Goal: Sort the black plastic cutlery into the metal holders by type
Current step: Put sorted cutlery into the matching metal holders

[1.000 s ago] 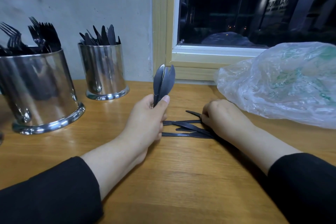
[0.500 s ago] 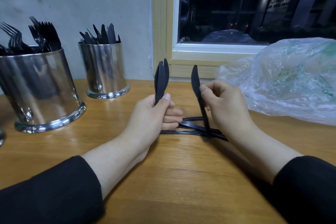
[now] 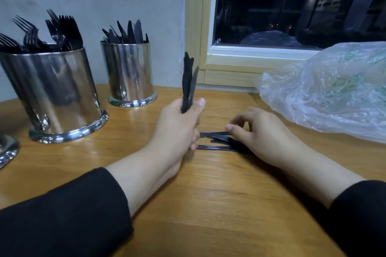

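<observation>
My left hand (image 3: 177, 129) grips a bundle of black plastic knives (image 3: 188, 81) upright above the wooden table (image 3: 208, 204). Just to its right, a few loose black knives (image 3: 217, 148) lie flat on the table. My right hand (image 3: 263, 131) rests low over their right ends, fingers loosely bent, thumb tip by the topmost knife; it holds nothing that I can see. At the left stands a large metal holder (image 3: 56, 94) full of black forks. Behind it to the right, a smaller metal holder (image 3: 129, 73) contains black knives.
A crumpled clear plastic bag (image 3: 334, 89) lies at the right by the window frame (image 3: 229, 69). The base of a third metal holder (image 3: 6, 150) shows at the left edge. A grey wall closes the back.
My right hand lifted one knife from the pile and brought it up beside the left hand's bundle. That knife is no longer in it, and it has dropped back onto the loose knives.
</observation>
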Motion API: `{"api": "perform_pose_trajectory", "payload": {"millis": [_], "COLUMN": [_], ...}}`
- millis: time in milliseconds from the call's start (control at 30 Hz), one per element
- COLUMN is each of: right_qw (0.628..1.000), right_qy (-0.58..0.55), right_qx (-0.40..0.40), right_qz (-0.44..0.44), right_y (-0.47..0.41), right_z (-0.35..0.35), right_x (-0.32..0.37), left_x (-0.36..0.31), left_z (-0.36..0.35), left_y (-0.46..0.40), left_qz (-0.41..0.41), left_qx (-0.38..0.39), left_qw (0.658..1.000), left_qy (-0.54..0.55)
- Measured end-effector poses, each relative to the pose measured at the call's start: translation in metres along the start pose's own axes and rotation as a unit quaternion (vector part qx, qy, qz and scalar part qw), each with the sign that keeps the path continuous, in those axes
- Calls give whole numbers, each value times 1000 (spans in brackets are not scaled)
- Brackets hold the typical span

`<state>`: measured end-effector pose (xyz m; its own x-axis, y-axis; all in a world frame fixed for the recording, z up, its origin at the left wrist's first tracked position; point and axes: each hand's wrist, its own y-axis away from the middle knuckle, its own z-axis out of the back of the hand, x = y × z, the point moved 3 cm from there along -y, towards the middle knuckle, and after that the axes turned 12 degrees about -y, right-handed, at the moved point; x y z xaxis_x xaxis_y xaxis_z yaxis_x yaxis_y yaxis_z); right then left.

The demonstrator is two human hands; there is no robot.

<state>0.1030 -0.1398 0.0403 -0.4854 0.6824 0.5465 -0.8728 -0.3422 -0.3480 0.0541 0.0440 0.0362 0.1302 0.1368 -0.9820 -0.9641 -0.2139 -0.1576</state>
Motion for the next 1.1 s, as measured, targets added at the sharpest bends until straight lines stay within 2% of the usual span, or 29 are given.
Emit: {"api": "perform_pose_trajectory", "payload": {"millis": [167,400,433,500,567,600,667,833,900,933,1000,1033,1100], "right_qw": [997,998,999,995,963,943,919,918,913,921,969,989,999], "right_qy": [30,-6,-18,-89,-208,-263,-331,-363,-380,-365,-226,-129,1], "right_qx": [77,63,45,-48,-160,-191,-199,-135,-118,-109,-83,-50,39], "right_qz": [2,13,12,28,58,70,82,86,87,82,60,46,17], "right_y": [2,2,0,-2,-1,0,3,6,5,4,-1,-3,-4], "right_z": [-9,-10,-7,3,17,22,24,15,17,17,17,17,18], "right_x": [0,3,2,5,13,18,26,34,33,30,14,4,-11], "left_x": [0,1,0,0,-1,-1,1,1,0,1,1,0,-2], "left_z": [12,11,12,12,11,9,4,-10,-12,-11,-5,0,11], "left_y": [-6,-6,-6,-5,-5,-5,-5,5,7,6,0,-2,-6], "left_qz": [20,7,3,-3,-4,-6,-19,-65,-72,-71,-48,-35,-17], "left_qx": [-46,-29,-30,-31,-24,-13,24,143,150,128,56,20,-27], "left_qw": [999,1000,1000,999,1000,1000,999,982,979,982,992,996,999], "left_qy": [-19,1,-1,-10,-10,-10,-32,-102,-118,-122,-99,-78,-44]}}
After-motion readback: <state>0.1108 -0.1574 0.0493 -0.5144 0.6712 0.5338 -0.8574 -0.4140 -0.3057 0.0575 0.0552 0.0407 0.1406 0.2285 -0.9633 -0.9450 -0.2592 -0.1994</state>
